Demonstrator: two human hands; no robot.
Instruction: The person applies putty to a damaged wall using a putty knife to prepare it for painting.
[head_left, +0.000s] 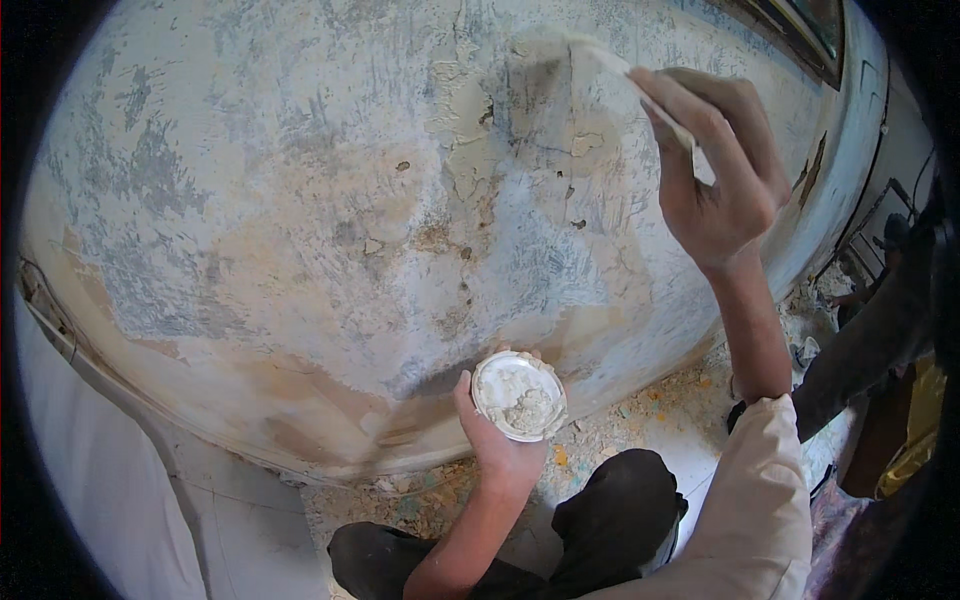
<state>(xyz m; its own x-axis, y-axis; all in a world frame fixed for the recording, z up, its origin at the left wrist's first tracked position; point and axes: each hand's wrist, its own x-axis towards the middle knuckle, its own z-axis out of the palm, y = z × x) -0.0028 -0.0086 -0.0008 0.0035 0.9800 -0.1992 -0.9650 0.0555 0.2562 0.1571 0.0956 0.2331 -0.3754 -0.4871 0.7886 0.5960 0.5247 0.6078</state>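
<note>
My left hand is wrapped round a small round white tub held low before the wall. Inside it lies lumpy off-white paste. Raised at the upper right, my right hand pinches a slim pale tool between thumb and fingers. The tool's far end is blurred near the wall, so I cannot tell its exact kind or whether it touches. Before both hands stands a scraped wall with patchy cream and grey plaster, flaking pieces and small holes.
Debris of broken paint and plaster covers the floor along the wall's foot. A framed opening is at the top right. Another person's dark-clad leg stands at the right. White cloth hangs at the left.
</note>
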